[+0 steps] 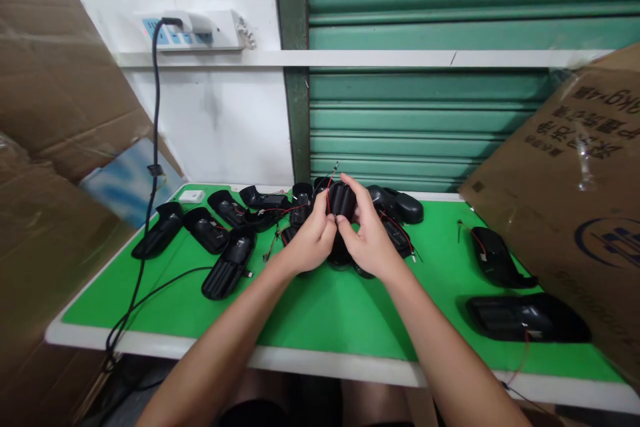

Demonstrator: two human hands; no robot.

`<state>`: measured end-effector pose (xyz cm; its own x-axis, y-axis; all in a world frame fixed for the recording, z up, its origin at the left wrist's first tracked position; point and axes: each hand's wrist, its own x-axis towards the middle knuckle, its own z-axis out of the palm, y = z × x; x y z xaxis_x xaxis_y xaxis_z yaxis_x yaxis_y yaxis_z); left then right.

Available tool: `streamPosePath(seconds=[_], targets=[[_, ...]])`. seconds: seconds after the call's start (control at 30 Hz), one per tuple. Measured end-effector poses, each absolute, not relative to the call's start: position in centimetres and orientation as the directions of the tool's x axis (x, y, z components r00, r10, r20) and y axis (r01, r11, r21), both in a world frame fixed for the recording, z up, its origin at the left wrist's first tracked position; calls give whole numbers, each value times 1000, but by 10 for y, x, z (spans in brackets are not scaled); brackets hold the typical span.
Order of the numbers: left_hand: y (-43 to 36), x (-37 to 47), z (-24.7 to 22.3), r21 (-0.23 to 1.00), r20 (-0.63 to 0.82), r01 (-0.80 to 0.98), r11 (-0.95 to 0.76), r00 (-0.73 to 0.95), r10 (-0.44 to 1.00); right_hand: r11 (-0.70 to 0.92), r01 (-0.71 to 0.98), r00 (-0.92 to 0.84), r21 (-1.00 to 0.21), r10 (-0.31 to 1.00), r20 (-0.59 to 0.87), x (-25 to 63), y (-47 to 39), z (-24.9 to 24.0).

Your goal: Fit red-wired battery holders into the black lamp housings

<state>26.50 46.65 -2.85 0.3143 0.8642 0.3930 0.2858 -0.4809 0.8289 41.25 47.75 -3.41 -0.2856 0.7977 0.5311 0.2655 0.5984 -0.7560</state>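
Observation:
Between both hands, above the middle of the green table, is a black plastic housing [342, 199] with a thin red wire [329, 195] rising from it. My left hand [316, 235] grips its left side, the thumb against its lower front. On the other side my right hand [364, 227] wraps round it, with the thumb tip close to the left one. What the thumbs press between them is too small to make out. Behind and below the hands lie more black housings [302, 203], partly hidden, some with thin red wires.
Several black housings [230, 263] lie at the left, two more [527, 317] at the right on the green tabletop [350, 320]. A black cable [156, 100] hangs from the wall power strip [220, 30]. Cardboard boxes [565, 167] flank the table; a white plug [192, 196] sits back left.

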Motion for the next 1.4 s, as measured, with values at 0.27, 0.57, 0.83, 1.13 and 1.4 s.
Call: streamPosePath(seconds=[0.27, 0.57, 0.83, 1.13, 1.4], targets=[[463, 265, -23, 906, 318, 195, -375, 269, 909, 576, 196, -279, -794, 809, 518, 414, 475, -29], [467, 259, -25, 920, 305, 122, -373, 376, 875, 394, 38, -251, -918, 893, 373, 420, 483, -22], [459, 267, -15, 963, 257, -16, -267, 332, 907, 400, 2, 64, -917, 915, 399, 459, 493, -14], [468, 255, -20, 858, 337, 269, -437, 347, 875, -311, 738, 442, -599, 893, 80, 593, 561, -12], [469, 249, -20, 721, 348, 472, -507, 385, 855, -319, 897, 351, -305, 935, 56, 582, 569, -18]])
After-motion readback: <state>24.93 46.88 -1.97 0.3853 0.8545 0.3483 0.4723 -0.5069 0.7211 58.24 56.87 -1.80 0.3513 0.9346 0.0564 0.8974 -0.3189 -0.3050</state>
